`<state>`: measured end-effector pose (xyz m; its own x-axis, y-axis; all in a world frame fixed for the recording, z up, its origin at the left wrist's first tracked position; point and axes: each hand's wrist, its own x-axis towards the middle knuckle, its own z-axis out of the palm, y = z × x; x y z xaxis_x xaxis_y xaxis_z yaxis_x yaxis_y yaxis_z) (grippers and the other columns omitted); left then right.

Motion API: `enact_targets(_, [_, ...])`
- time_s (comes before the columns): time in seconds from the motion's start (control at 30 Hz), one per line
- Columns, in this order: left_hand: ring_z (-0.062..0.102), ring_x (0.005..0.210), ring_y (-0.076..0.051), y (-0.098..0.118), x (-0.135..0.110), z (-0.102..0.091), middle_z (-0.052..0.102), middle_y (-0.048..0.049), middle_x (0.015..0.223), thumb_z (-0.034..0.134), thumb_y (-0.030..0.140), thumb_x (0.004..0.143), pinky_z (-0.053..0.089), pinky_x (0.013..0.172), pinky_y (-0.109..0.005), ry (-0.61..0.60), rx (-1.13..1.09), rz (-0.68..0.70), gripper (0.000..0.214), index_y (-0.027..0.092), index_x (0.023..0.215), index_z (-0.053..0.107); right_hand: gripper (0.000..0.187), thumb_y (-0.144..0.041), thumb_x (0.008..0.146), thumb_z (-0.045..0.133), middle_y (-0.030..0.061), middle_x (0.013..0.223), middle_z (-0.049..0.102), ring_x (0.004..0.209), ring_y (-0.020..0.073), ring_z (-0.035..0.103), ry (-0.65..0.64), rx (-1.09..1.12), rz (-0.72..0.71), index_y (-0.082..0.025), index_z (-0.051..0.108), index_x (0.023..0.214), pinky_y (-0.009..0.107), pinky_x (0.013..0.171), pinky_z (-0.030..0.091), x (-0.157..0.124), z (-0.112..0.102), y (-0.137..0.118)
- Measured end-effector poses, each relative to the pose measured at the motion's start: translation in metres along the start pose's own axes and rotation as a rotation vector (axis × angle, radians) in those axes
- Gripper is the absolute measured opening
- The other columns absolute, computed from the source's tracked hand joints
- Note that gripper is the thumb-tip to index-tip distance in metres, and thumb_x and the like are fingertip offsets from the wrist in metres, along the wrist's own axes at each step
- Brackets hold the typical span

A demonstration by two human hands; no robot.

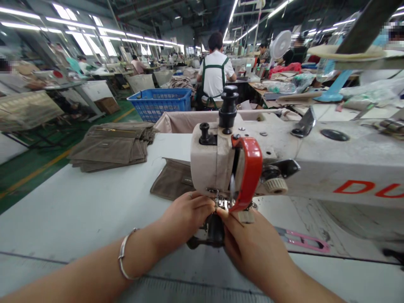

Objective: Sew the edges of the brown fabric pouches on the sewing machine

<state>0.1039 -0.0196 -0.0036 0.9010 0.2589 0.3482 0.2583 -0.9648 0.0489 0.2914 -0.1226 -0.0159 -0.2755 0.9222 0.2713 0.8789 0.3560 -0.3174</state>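
Note:
At the needle of a white sewing machine (pixel 208 164), my left hand (pixel 186 214) comes in from the left, thumb and fingertips pinched together. Opposite it, my right hand (pixel 259 244) has its fingertips closed near the presser foot (pixel 223 204), almost touching the left ones. Whatever the fingertips hold is too small or hidden to make out. Directly below them is a black machine part (pixel 216 230). Behind my left hand lies a brown fabric piece (pixel 170 181) with a small dark label, partly hidden by the machine head. A red guard (pixel 251 172) curves down above my right hand.
A stack of brown fabric pieces (pixel 110 147) lies at the table's far left. Pink-handled thread snips (pixel 307 241) rest right of my right hand. A blue basket (pixel 160 103) stands beyond, near a seated person (pixel 216 71). A ruler strip (pixel 176 288) crosses the front.

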Motion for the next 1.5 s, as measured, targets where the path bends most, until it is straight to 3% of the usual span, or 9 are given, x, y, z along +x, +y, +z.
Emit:
enact_targets(0.23, [0.066, 0.098, -0.020, -0.009, 0.005, 0.007, 0.071, -0.0041, 0.098, 0.056, 0.006, 0.090, 0.052, 0.092, -0.030, 0.091, 0.034, -0.075, 0.015, 0.017, 0.097, 0.064, 0.036, -0.013, 0.088, 0.047, 0.0150, 0.122, 0.058, 0.104, 0.0322, 0.054, 0.027, -0.068, -0.012, -0.015, 0.059, 0.121, 0.052, 0.087, 0.051, 0.002, 0.005, 0.000])
enact_targets(0.53, [0.066, 0.098, -0.019, -0.009, 0.010, 0.003, 0.072, -0.0014, 0.099, 0.055, 0.005, 0.090, 0.051, 0.094, -0.030, 0.062, -0.018, -0.170, 0.021, 0.021, 0.096, 0.068, 0.040, -0.015, 0.089, 0.047, 0.0133, 0.113, 0.061, 0.101, 0.0307, 0.054, 0.019, -0.052, 0.002, -0.015, 0.057, 0.128, 0.050, 0.088, 0.050, 0.000, 0.005, 0.000])
enact_targets(0.7, [0.066, 0.097, -0.023, 0.000, 0.012, -0.002, 0.071, -0.0041, 0.098, 0.054, 0.001, 0.085, 0.052, 0.093, -0.036, -0.021, -0.014, -0.230, 0.026, 0.020, 0.098, 0.068, 0.040, -0.014, 0.088, 0.049, 0.0125, 0.110, 0.061, 0.097, 0.0295, 0.054, 0.047, -0.022, 0.004, -0.015, 0.059, 0.126, 0.048, 0.084, 0.051, 0.001, 0.003, -0.001])
enact_targets(0.9, [0.055, 0.119, -0.025, 0.024, 0.017, -0.032, 0.062, -0.0079, 0.124, 0.047, -0.006, 0.073, 0.041, 0.107, -0.041, -0.214, -0.210, -0.335, 0.051, 0.016, 0.117, 0.060, 0.035, -0.013, 0.088, 0.050, 0.0116, 0.105, 0.062, 0.096, 0.0279, 0.054, 0.093, 0.047, -0.022, -0.015, 0.062, 0.120, 0.045, 0.084, 0.049, -0.005, 0.002, 0.001])
enact_targets(1.07, [0.066, 0.093, -0.022, 0.008, 0.023, -0.047, 0.072, 0.0007, 0.090, 0.047, 0.001, 0.069, 0.051, 0.089, -0.033, -0.345, -0.541, -0.600, 0.041, 0.021, 0.096, 0.071, 0.044, -0.016, 0.089, 0.048, 0.0098, 0.109, 0.061, 0.095, 0.0275, 0.054, 0.010, -0.003, -0.076, -0.016, 0.053, 0.133, 0.043, 0.081, 0.047, -0.001, 0.001, -0.006])
enact_targets(1.13, [0.066, 0.095, -0.023, 0.001, 0.025, -0.047, 0.073, 0.0012, 0.088, 0.047, 0.003, 0.069, 0.050, 0.087, -0.031, -0.353, -0.629, -0.642, 0.040, 0.021, 0.095, 0.072, 0.045, -0.021, 0.092, 0.047, 0.0093, 0.106, 0.062, 0.093, 0.0275, 0.054, -0.030, -0.050, -0.065, -0.017, 0.050, 0.137, 0.043, 0.078, 0.046, 0.003, 0.001, -0.011])
enact_targets(1.23, [0.064, 0.103, -0.023, 0.003, 0.027, -0.047, 0.073, 0.0005, 0.094, 0.047, 0.003, 0.069, 0.049, 0.088, -0.030, -0.317, -0.585, -0.630, 0.040, 0.021, 0.094, 0.073, 0.043, -0.024, 0.091, 0.049, 0.0093, 0.108, 0.062, 0.090, 0.0270, 0.055, -0.050, -0.100, -0.031, -0.019, 0.052, 0.134, 0.043, 0.076, 0.045, 0.003, 0.000, -0.013])
enact_targets(1.33, [0.064, 0.100, -0.021, 0.019, 0.029, -0.047, 0.072, -0.0007, 0.098, 0.045, 0.001, 0.070, 0.049, 0.087, -0.029, -0.316, -0.449, -0.534, 0.038, 0.021, 0.089, 0.071, 0.044, -0.022, 0.086, 0.054, 0.0084, 0.109, 0.062, 0.093, 0.0272, 0.055, -0.060, -0.100, -0.018, -0.020, 0.054, 0.130, 0.043, 0.078, 0.044, 0.001, 0.000, -0.011])
enact_targets(1.5, [0.062, 0.098, -0.025, 0.041, 0.021, -0.041, 0.068, -0.0097, 0.102, 0.044, -0.001, 0.072, 0.048, 0.092, -0.038, -0.277, -0.221, -0.431, 0.035, 0.015, 0.094, 0.067, 0.044, -0.018, 0.083, 0.056, 0.0067, 0.109, 0.063, 0.093, 0.0267, 0.056, -0.062, -0.083, -0.017, -0.021, 0.056, 0.127, 0.043, 0.079, 0.043, -0.002, -0.002, -0.008])
